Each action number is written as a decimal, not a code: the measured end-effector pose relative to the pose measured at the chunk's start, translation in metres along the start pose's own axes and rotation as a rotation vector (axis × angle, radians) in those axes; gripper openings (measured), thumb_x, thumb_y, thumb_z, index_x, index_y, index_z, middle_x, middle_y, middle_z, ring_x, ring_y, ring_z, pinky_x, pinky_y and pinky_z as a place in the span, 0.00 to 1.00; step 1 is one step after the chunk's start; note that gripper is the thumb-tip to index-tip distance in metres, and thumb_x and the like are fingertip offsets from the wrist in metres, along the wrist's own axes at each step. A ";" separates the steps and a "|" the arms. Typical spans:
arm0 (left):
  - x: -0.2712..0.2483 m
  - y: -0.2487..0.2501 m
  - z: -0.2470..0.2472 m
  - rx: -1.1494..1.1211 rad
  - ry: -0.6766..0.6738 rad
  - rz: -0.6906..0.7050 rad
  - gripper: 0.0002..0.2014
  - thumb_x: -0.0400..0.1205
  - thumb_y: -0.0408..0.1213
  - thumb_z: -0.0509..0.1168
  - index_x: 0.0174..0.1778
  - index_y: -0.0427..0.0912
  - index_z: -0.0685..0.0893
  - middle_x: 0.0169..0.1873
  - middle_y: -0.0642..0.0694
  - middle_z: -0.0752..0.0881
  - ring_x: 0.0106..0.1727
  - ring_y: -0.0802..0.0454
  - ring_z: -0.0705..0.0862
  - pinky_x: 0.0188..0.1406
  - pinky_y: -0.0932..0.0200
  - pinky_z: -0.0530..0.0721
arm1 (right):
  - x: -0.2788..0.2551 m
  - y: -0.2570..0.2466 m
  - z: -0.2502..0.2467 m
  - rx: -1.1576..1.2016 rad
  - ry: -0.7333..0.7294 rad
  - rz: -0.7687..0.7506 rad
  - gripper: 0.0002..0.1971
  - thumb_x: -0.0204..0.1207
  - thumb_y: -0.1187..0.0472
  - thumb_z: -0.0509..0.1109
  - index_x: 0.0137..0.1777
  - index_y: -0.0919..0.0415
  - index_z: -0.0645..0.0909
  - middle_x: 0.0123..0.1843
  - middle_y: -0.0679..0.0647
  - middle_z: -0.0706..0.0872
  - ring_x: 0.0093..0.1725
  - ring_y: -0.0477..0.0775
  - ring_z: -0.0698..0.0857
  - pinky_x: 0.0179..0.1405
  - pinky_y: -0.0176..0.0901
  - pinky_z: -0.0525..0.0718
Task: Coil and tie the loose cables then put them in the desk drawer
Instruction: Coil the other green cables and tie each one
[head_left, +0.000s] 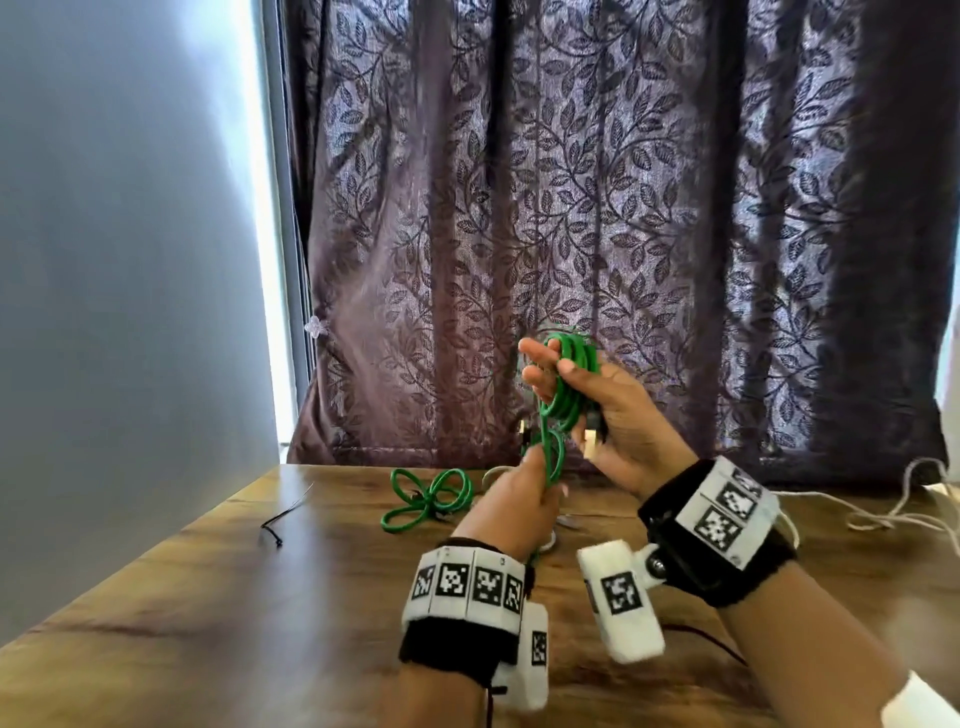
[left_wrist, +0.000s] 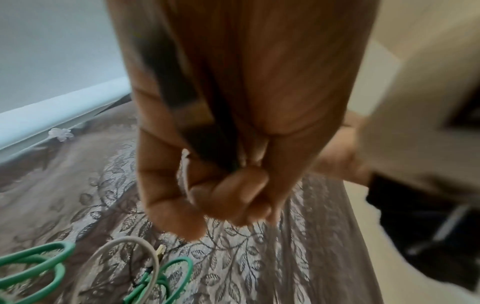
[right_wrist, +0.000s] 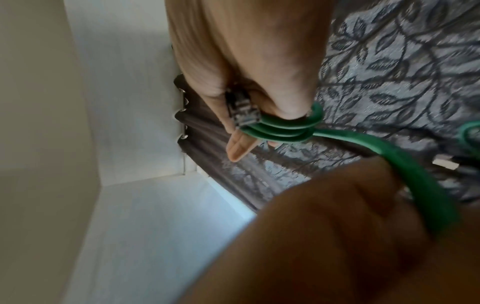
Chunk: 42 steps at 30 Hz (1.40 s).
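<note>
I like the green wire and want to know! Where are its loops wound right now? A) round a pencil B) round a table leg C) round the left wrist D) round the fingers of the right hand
D: in the head view the green cable loops round the right hand, whose fingers stick through the coil.

I count two green cables (head_left: 563, 387), one white cable (head_left: 893, 506), one black zip tie (head_left: 283, 514), two hands (head_left: 621, 415).

You can read no words or numbers here; your wristbands (head_left: 467, 582) carry only black-and-white square code markers
</note>
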<state>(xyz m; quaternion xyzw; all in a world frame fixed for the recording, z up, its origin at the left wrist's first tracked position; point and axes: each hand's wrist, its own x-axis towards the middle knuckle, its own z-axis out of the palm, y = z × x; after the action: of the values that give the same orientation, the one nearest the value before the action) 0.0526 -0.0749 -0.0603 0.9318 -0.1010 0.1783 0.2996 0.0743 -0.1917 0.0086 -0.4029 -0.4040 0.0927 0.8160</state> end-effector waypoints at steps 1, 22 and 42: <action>-0.001 0.002 0.004 0.057 -0.074 -0.016 0.23 0.85 0.37 0.55 0.75 0.35 0.61 0.64 0.33 0.80 0.66 0.39 0.78 0.64 0.45 0.76 | 0.002 0.005 -0.006 -0.042 0.039 -0.015 0.09 0.77 0.67 0.62 0.55 0.60 0.74 0.57 0.53 0.90 0.48 0.46 0.90 0.54 0.36 0.85; -0.013 -0.012 -0.021 -0.102 0.500 0.282 0.07 0.81 0.44 0.61 0.47 0.50 0.84 0.30 0.51 0.86 0.33 0.53 0.83 0.35 0.52 0.82 | -0.005 0.040 -0.041 -0.300 -0.073 0.594 0.08 0.64 0.77 0.63 0.40 0.67 0.78 0.29 0.58 0.83 0.26 0.51 0.82 0.30 0.39 0.85; -0.002 -0.024 -0.018 -0.412 0.794 0.292 0.14 0.69 0.52 0.71 0.46 0.53 0.78 0.46 0.53 0.79 0.50 0.55 0.82 0.48 0.57 0.85 | -0.006 0.015 -0.006 -0.198 -0.039 0.559 0.10 0.73 0.54 0.67 0.38 0.60 0.75 0.23 0.47 0.66 0.16 0.40 0.65 0.30 0.39 0.79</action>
<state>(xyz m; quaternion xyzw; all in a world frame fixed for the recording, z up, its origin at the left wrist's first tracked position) 0.0531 -0.0446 -0.0603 0.6888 -0.1416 0.5375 0.4654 0.0776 -0.1887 -0.0078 -0.5743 -0.3000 0.2820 0.7076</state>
